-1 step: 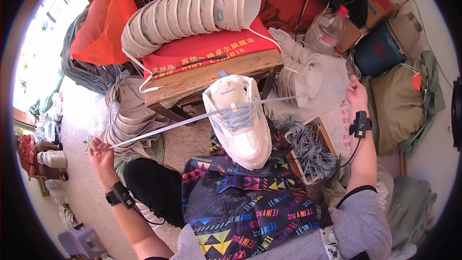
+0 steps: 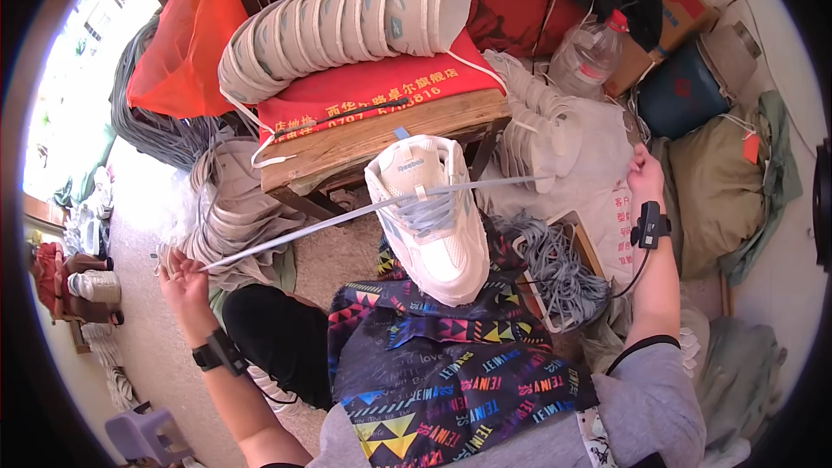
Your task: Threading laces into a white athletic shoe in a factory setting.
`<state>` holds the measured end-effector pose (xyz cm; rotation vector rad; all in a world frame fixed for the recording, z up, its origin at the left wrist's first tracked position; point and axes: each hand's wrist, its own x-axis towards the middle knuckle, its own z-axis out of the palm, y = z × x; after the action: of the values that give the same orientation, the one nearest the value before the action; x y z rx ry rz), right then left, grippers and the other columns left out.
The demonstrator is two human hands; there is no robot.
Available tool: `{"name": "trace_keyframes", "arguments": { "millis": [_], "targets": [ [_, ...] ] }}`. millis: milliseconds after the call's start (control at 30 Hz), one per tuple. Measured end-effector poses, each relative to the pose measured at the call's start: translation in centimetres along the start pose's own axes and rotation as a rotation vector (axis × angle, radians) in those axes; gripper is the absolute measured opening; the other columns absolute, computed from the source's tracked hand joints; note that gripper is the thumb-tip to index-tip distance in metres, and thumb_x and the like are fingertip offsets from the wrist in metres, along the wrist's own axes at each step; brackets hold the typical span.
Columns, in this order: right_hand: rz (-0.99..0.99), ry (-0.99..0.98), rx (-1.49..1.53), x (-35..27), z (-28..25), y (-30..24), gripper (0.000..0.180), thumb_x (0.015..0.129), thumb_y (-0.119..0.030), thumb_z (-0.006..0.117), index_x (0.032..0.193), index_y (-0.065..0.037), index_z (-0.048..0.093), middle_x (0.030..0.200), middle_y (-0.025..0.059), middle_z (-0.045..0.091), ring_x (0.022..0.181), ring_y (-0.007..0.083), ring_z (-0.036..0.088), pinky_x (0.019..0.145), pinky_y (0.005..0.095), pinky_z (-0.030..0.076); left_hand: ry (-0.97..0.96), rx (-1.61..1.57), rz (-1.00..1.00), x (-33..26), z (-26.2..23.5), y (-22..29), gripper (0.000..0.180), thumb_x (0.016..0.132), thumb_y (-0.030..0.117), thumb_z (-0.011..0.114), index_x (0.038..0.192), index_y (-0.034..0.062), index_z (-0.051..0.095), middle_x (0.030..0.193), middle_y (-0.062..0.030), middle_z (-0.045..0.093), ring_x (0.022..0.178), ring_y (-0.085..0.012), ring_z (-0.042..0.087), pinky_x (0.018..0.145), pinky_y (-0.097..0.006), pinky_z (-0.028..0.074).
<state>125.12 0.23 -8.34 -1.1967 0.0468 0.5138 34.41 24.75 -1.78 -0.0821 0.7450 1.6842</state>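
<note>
A white sneaker (image 2: 433, 225) rests on my lap, toe toward me, on a dark patterned apron (image 2: 451, 373). A pale grey shoelace (image 2: 347, 218) runs through its eyelets and stretches taut to both sides. My left hand (image 2: 180, 276) is far out to the left, pinching the lace's left end. My right hand (image 2: 646, 175) is out to the right, closed on the lace's other end. Each wrist wears a black band.
A wooden bench (image 2: 381, 143) with a red cloth holds a curved row of white shoe uppers (image 2: 338, 26). A box of grey laces (image 2: 555, 269) sits at my right knee. More uppers (image 2: 234, 217), a plastic bottle (image 2: 589, 52) and bags lie around.
</note>
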Motion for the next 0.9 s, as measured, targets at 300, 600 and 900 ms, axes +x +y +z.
{"name": "trace_keyframes", "arguments": {
  "millis": [300, 600, 900],
  "targets": [
    [0.110, -0.723, -0.670, -22.5, 15.0, 4.7, 0.032, 0.092, -0.013, 0.052, 0.122, -0.004, 0.048, 0.096, 0.0101, 0.070, 0.062, 0.0092, 0.056, 0.051, 0.0208, 0.038, -0.568, 1.075, 0.078, -14.9, 9.7, -20.0, 0.027, 0.097, 0.012, 0.056, 0.123, 0.0031, 0.053, 0.098, -0.0073, 0.068, 0.074, -0.0065, 0.058, 0.065, -0.019, 0.046],
    [0.062, -1.178, -0.742, -28.2, 20.9, 6.8, 0.012, 0.093, -0.016, 0.061, 0.092, -0.004, 0.063, 0.082, 0.0008, 0.065, 0.066, 0.0063, 0.056, 0.060, 0.0209, 0.046, -0.608, 1.079, -0.238, -17.8, 9.4, -27.2, 0.016, 0.097, 0.018, 0.057, 0.099, 0.0027, 0.058, 0.087, -0.0041, 0.063, 0.075, -0.0108, 0.058, 0.067, -0.024, 0.047],
    [-0.701, -1.253, -1.247, -29.9, 23.4, 4.7, 0.015, 0.084, -0.012, 0.060, 0.091, 0.001, 0.062, 0.077, 0.0120, 0.065, 0.067, 0.0250, 0.065, 0.060, 0.0390, 0.051, -0.670, 1.225, -0.271, -18.9, 9.5, -26.7, 0.007, 0.090, 0.014, 0.056, 0.085, 0.0085, 0.058, 0.071, 0.0041, 0.052, 0.064, -0.0056, 0.044, 0.059, -0.021, 0.033]
  ]
}}
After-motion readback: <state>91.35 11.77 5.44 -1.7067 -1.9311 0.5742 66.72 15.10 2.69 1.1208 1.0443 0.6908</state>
